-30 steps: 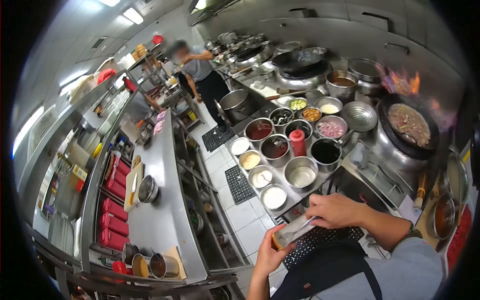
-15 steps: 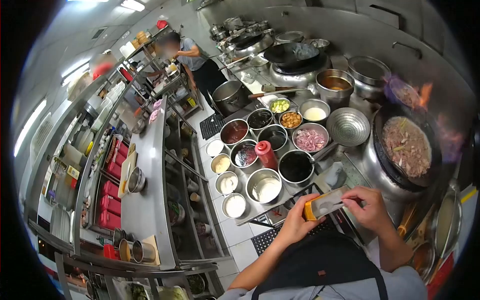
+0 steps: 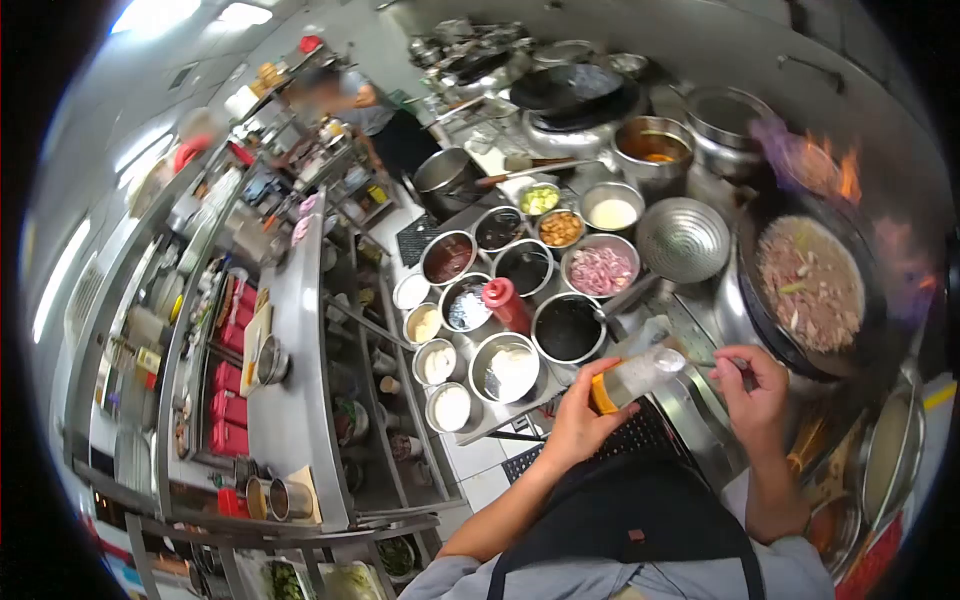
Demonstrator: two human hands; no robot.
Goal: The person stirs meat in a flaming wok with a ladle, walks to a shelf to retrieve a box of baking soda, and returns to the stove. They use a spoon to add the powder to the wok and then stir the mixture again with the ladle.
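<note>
My left hand grips a small clear tub with a yellow end, tilted sideways in front of the apron. Pinched in my right hand is the thin handle of a spoon. Its bowl is at the tub's right end and carries a white heap. Right of my hands, a wok holds pale sliced meat in liquid. Just beyond the tub stands a steel bowl of dark sauce.
Several steel bowls and a red squeeze bottle crowd the counter ahead. A perforated ladle lies by the sliced onions. Flames rise behind the wok. Another person stands at the back; a steel worktable runs along the left.
My right hand has drawn back with the spoon, its bowl now at the tub's end with a white heap. The view has shifted slightly.
</note>
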